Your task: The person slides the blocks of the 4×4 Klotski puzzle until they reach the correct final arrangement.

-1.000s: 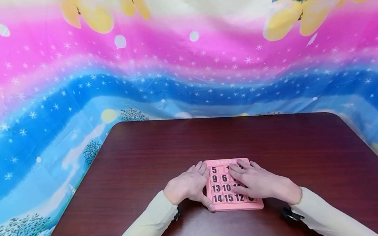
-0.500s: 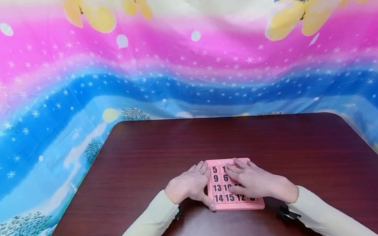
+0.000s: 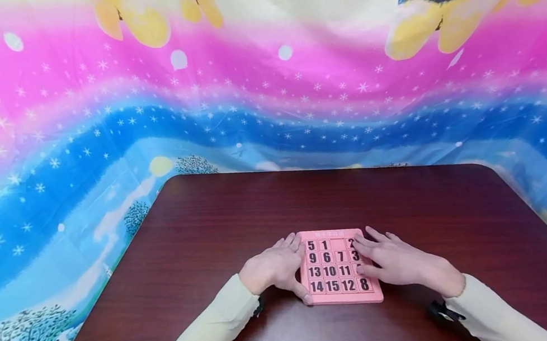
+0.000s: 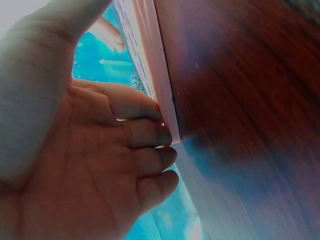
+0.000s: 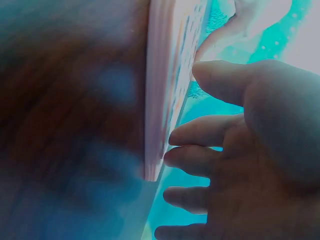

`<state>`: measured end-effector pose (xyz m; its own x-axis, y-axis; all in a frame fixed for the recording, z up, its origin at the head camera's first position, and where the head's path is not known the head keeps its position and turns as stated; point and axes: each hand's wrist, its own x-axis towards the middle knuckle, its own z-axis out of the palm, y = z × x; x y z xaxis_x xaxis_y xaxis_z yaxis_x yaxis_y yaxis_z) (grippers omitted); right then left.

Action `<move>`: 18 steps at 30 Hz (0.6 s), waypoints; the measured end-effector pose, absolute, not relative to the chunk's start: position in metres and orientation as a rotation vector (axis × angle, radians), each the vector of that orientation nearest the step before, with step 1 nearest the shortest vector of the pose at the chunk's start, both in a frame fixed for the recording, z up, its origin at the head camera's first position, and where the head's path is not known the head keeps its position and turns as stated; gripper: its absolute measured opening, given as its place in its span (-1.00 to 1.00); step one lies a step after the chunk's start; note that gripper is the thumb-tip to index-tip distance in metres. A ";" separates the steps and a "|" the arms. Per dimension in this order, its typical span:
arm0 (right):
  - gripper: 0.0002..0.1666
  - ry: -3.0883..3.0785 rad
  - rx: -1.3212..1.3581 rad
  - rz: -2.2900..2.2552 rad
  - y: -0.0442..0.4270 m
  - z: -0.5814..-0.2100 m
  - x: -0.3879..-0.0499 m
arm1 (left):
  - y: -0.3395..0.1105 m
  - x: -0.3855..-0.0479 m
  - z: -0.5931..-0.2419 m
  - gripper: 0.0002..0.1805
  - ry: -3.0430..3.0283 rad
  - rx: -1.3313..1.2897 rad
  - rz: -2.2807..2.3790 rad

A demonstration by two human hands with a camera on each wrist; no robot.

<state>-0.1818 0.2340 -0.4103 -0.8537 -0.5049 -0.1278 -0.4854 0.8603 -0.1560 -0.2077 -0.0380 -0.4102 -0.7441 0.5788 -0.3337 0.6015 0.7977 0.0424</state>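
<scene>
A pink sliding number puzzle (image 3: 346,299) lies flat on the dark wooden table, its tiles printed with black numbers. Its top row shows 5, 1, a bare slot (image 3: 337,243) and the 2 tile (image 3: 350,243). Along the left edge rests my left hand (image 3: 276,267), fingertips at the upper part and thumb at the lower corner. My right hand (image 3: 399,259) lies over the right edge, fingers extended, index fingertip at the 2 tile and thumb over a tile in the third row, whose number is covered. Both wrist views show the puzzle's side edge (image 4: 167,95) near the fingers.
The brown table (image 3: 238,214) stretches around the puzzle on all sides. Behind it hangs a printed cloth (image 3: 254,94) in pink and blue. A black wrist strap (image 3: 444,312) shows at the right sleeve.
The 1 tile has slid left beside the 5, leaving the slot to its right. My right hand has moved right, uncovering several tiles. My left hand stays at the left edge.
</scene>
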 end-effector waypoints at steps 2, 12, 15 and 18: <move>-0.22 2.860 -0.760 -0.182 0.235 -0.410 -0.181 | -0.038 -0.208 -0.410 0.38 2.658 0.903 -0.098; -0.22 2.869 -0.800 -0.166 0.229 -0.413 -0.181 | -0.037 -0.208 -0.410 0.38 2.659 0.908 -0.083; -0.23 2.862 -0.820 -0.160 0.225 -0.414 -0.181 | -0.037 -0.208 -0.410 0.38 2.658 0.909 -0.082; -0.23 2.851 -0.824 -0.165 0.219 -0.415 -0.182 | -0.037 -0.208 -0.411 0.39 2.659 0.907 -0.083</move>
